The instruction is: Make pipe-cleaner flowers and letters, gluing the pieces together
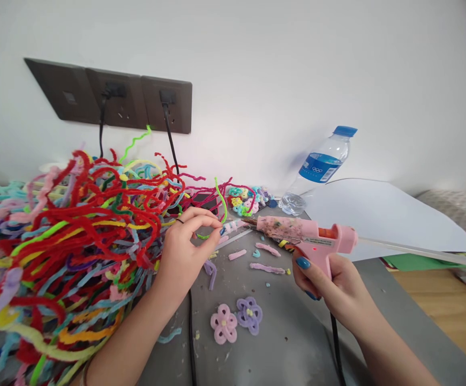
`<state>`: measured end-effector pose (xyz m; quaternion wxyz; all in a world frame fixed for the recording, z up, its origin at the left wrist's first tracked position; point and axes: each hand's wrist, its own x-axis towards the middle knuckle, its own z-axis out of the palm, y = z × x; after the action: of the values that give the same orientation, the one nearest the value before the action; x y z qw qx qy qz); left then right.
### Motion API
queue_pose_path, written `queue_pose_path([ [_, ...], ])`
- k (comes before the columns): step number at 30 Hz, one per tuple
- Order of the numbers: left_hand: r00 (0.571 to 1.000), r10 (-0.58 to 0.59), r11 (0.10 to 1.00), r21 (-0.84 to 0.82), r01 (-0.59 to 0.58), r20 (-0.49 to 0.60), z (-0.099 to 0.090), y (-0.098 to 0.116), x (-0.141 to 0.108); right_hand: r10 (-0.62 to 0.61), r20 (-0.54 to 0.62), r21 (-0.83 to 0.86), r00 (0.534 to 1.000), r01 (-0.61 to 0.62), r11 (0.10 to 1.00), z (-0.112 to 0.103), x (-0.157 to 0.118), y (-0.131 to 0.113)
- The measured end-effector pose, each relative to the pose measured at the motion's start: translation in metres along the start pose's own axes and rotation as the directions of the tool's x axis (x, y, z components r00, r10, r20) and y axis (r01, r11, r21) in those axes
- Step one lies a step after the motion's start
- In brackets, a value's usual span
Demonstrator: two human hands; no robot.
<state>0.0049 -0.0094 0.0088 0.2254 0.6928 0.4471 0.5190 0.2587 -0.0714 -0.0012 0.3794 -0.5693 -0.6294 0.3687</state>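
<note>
My right hand (pixel 329 284) grips the handle of a pink hot glue gun (pixel 287 229), its barrel smeared with residue and a clear glue stick (pixel 410 249) sticking out the back. Pinched between thumb and fingers of my left hand (pixel 193 236) is a small pink, white and light-blue fuzzy piece (pixel 233 227). The gun's nozzle is at the right end of this piece; whether it touches is unclear. Below them lie short pink and purple pipe cleaner pieces (pixel 267 268). Nearer to me rest a pink pipe cleaner flower (pixel 224 324) and a purple pipe cleaner flower (pixel 249 315), both with yellow centres.
A big tangle of colourful pipe cleaners (pixel 96 230) fills the left side. At the back stand a tilted water bottle (pixel 317 169) and a small heap of fuzzy shapes (pixel 249 199). White paper (pixel 377 214) lies right. Black cords run from the wall socket (pixel 128 102) and across the table.
</note>
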Motion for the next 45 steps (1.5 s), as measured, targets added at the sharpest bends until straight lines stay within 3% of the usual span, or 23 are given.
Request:
queue_pose_path([
  [23, 1.0, 0.008, 1.0, 0.016, -0.007, -0.014, -0.001, -0.001, 0.0, -0.009, -0.043, -0.031, 0.999, 0.007, 0.999, -0.002, 0.001, -0.002],
  [33, 0.999, -0.024, 1.0, -0.017, 0.025, 0.045, 0.001, -0.001, -0.001, 0.029, -0.065, 0.064, 0.997, -0.025, 0.998, 0.005, -0.002, -0.023],
  [40, 0.996, -0.068, 0.996, -0.056, 0.071, 0.06, 0.001, -0.002, -0.002, -0.014, -0.027, 0.038, 1.0, 0.015, 0.999, 0.0, 0.001, -0.017],
  [45, 0.993, -0.115, 0.988, -0.1, 0.118, 0.039, 0.0, 0.0, 0.0, 0.022, -0.125, 0.09, 0.992, -0.01, 0.996, 0.005, -0.001, -0.019],
])
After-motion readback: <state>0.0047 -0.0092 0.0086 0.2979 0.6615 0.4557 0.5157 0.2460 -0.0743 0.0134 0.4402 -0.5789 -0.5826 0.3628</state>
